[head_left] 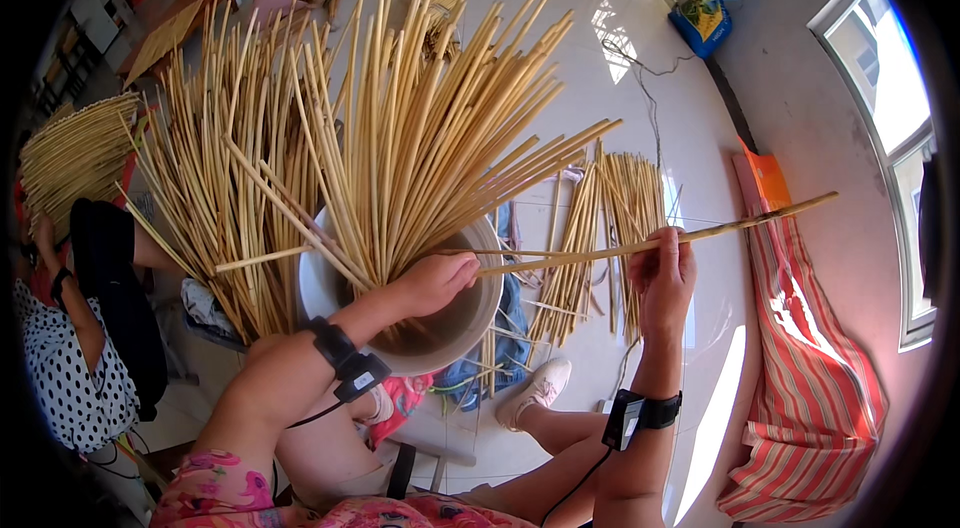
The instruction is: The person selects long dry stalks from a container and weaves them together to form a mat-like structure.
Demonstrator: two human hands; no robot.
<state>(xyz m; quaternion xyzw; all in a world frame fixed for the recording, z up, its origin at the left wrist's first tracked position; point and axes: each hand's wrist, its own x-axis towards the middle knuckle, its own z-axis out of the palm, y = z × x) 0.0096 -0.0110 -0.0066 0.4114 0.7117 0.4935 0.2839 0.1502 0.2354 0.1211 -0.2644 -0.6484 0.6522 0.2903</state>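
A long tan plant stalk stretches between my two hands, its darker far end pointing out to the right. The near end is in the closed fingers of my left hand, which is over the rim of a white bucket. A second, thinner piece leaves that hand and runs close along the stalk; whether it is joined to it I cannot tell. Farther along, the fingers of my right hand pinch the stalk from below. A large fan of similar stalks stands upright in the bucket, leaning outward.
Left of the bucket stands another thick bunch of stalks. Cut bundles lie on the tiled floor beyond my right hand. A red striped cloth hangs by the right wall. At far left sits another person beside a woven stalk piece.
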